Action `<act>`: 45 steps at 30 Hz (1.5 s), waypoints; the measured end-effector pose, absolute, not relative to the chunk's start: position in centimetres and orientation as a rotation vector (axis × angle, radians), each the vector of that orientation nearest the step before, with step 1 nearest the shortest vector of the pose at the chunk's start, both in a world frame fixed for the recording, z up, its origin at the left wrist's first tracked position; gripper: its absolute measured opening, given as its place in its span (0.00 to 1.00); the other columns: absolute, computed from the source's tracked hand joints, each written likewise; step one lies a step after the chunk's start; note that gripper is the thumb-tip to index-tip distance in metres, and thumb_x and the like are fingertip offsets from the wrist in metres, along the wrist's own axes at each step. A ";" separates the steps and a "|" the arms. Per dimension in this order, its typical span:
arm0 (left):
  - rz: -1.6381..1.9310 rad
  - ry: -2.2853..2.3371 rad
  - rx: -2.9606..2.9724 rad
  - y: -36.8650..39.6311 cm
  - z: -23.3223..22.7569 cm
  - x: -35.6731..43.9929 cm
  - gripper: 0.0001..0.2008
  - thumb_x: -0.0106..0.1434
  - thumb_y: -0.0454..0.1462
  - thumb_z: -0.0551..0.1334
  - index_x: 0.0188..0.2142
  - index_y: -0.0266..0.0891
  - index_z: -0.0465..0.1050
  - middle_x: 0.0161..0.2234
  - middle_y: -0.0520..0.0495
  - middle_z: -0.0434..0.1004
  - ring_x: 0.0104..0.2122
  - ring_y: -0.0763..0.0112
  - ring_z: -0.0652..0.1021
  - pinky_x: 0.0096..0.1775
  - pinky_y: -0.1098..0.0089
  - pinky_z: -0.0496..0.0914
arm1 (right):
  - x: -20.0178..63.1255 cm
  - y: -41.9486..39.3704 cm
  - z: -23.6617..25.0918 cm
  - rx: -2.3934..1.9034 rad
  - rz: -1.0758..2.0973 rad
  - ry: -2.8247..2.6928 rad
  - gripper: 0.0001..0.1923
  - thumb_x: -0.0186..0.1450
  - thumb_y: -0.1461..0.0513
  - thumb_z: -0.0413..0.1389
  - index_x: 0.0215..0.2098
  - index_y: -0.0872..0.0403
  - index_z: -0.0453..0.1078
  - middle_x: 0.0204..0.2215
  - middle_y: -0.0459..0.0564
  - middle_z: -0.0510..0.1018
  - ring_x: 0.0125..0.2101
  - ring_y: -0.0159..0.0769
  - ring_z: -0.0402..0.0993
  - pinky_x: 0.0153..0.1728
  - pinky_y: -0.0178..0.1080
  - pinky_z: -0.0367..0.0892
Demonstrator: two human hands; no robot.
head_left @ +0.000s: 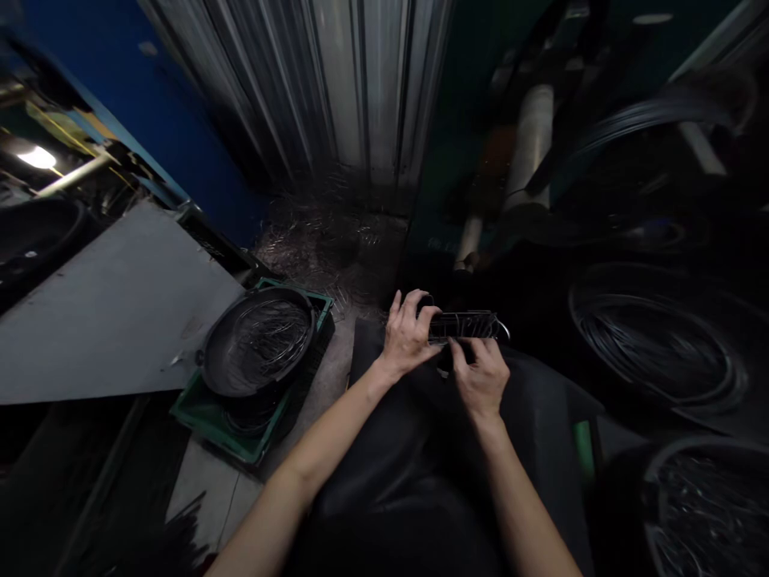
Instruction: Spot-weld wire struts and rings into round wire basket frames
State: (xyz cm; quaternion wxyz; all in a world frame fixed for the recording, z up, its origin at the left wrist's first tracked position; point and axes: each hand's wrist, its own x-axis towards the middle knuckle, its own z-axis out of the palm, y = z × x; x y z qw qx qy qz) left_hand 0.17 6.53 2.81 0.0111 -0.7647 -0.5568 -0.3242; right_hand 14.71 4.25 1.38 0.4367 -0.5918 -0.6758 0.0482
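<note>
Above my lap, a small dark wire frame [465,324] with thin cross wires lies across between my hands. Its left end is in my left hand [409,332], fingers curled over it and thumb below. A curved bright wire sticks out at the frame's right end. My right hand [482,375] is closed at the frame's lower edge, thumb and forefinger pinched together. Whatever sits between those fingertips is too small and dark to make out. Black cloth or an apron [414,449] covers my lap beneath.
To the left, a round black pan [219,361] of loose wires rests on a green crate [189,409], beside a grey sheet [120,312]. Coiled wire [661,344] and a tub of metal pieces [714,513] stand right. Wire scraps [324,232] litter the floor by the corrugated wall [342,88].
</note>
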 end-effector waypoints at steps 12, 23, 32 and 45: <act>-1.151 -1.443 -2.512 3.7 3.2 -4.1 0.16 0.56 0.45 0.65 0.42 0.45 0.65 0.59 0.43 0.60 0.62 0.58 0.61 0.61 0.46 0.55 | 16.8 0.6 5.3 -1.299 0.262 -1.820 0.12 0.67 0.55 0.51 0.38 0.53 0.72 0.33 0.49 0.75 0.32 0.34 0.73 0.35 0.37 0.69; -1.067 -1.517 -2.698 -3.6 0.5 -13.5 0.09 0.56 0.44 0.63 0.37 0.51 0.69 0.47 0.51 0.73 0.57 0.62 0.69 0.59 0.47 0.59 | 25.4 5.2 3.5 -1.921 0.828 -1.602 0.13 0.54 0.53 0.58 0.33 0.52 0.76 0.31 0.50 0.78 0.30 0.39 0.73 0.37 0.42 0.66; -1.129 -1.522 -2.509 -6.4 -4.0 -17.5 0.15 0.50 0.39 0.69 0.34 0.50 0.65 0.47 0.55 0.73 0.59 0.61 0.65 0.59 0.39 0.52 | 14.8 13.8 -0.5 -1.685 1.043 -2.116 0.09 0.61 0.62 0.56 0.37 0.53 0.77 0.37 0.48 0.79 0.40 0.38 0.73 0.46 0.39 0.64; -2.186 -3.036 -1.336 -10.2 -2.4 -16.9 0.38 0.56 0.50 0.64 0.59 0.47 0.46 0.50 0.40 0.72 0.50 0.64 0.75 0.54 0.58 0.63 | 12.0 12.4 -2.9 -1.867 1.562 -1.738 0.19 0.57 0.58 0.62 0.44 0.61 0.75 0.28 0.51 0.77 0.25 0.28 0.69 0.33 0.39 0.65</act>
